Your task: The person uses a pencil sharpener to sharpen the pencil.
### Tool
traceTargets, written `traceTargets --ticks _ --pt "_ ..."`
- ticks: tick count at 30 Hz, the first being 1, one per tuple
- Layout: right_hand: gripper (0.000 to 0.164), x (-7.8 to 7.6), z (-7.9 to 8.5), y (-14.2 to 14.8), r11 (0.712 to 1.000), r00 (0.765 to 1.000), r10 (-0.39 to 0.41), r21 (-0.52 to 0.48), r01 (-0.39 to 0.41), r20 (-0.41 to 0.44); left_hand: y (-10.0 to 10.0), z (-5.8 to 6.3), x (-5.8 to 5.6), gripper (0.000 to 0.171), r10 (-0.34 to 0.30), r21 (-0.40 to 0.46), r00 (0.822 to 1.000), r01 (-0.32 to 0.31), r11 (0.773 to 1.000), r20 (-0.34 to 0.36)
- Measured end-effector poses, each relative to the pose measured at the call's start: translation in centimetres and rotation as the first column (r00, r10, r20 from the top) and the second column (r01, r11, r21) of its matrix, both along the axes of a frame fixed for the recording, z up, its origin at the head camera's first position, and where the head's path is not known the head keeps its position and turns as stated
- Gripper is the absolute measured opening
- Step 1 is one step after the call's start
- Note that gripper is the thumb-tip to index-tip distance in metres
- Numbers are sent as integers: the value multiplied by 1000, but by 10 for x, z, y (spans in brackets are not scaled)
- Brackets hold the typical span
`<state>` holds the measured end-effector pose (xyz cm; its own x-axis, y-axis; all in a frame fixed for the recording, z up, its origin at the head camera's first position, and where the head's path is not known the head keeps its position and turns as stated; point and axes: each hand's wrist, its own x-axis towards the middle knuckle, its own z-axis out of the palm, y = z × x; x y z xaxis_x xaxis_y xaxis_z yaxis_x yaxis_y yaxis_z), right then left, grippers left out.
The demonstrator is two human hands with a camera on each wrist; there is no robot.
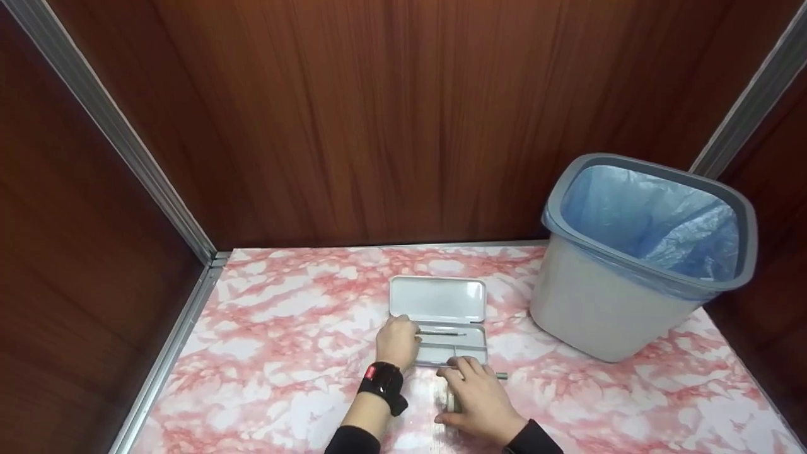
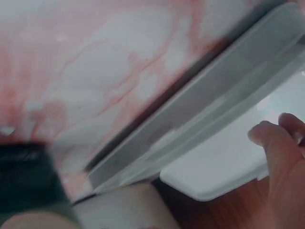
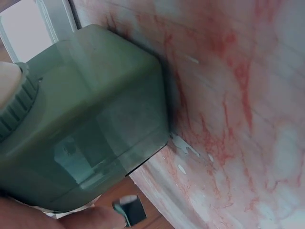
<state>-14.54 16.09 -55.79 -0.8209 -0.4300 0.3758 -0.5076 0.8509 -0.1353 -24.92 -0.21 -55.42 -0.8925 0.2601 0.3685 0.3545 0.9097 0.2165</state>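
Note:
An open pale grey pencil case (image 1: 437, 299) lies on the table, its lid tipped back. A thin pencil-like stick (image 1: 441, 333) lies across its far compartment. My left hand (image 1: 397, 340) is over the case's left end, fingers bent beside the stick; whether they pinch it is hidden. In the left wrist view, fingertips (image 2: 261, 132) show above the case wall. My right hand (image 1: 479, 397) curves, thumb and fingers apart, around a dark green box-shaped object (image 3: 109, 109) with a ridged round part, close to the case's front edge. A small green end (image 1: 502, 376) sticks out beyond its fingers.
A pale bin (image 1: 592, 302) with a grey rim and blue liner stands to the right. Brown wood-grain panels (image 1: 353, 126) enclose the back and sides. The table (image 1: 271, 353) has a red and white marbled covering.

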Motion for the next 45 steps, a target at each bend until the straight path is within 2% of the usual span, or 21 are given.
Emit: traceTargets --ticks 3,5,6,8,9,12,13,15,17,20,25,30,33,40,45 --pt "71 2 3 2 999 1000 11 -43 -11 2 -1 3 13 16 -108 8 993 108 994 46" --pt "72 4 6 5 998 1000 20 -62 -20 -5 -3 5 23 25 -183 27 976 181 983 115" --pt "74 5 9 8 997 1000 23 -70 -24 -6 -3 6 29 29 -216 52 962 210 976 166" --pt "77 7 13 13 998 1000 27 -63 -27 -9 -4 7 41 41 -279 115 918 257 960 282" --pt "79 8 15 16 998 1000 24 -57 -25 -10 -4 6 47 48 -312 149 888 277 949 338" --pt "88 10 19 25 1000 1000 5 -21 -5 4 -3 1 63 61 -393 218 807 328 919 440" --pt "90 11 19 27 1000 1000 -4 -4 4 14 -2 -1 67 66 -419 226 789 353 908 450" --pt "94 12 18 29 999 999 -20 27 18 46 0 -7 73 74 -456 229 770 394 890 447" --pt "95 13 16 30 998 996 -30 61 25 87 4 -12 77 78 -469 232 769 408 883 435" --pt "90 14 12 29 996 990 -39 90 27 134 10 -21 79 76 -463 260 776 385 885 428" --pt "75 14 6 27 996 989 -47 84 35 141 16 -30 79 66 -414 260 809 330 907 417" --pt "69 11 6 28 997 991 -32 69 23 133 19 -31 77 58 -384 195 856 335 922 347" --pt "68 10 6 28 998 989 -30 62 21 145 19 -31 76 53 -378 158 875 345 925 301" --pt "67 10 7 29 998 987 -24 58 15 161 16 -31 76 47 -366 136 890 341 930 271" --pt "66 11 7 30 999 986 -24 42 17 166 13 -30 77 47 -367 149 887 338 929 279"
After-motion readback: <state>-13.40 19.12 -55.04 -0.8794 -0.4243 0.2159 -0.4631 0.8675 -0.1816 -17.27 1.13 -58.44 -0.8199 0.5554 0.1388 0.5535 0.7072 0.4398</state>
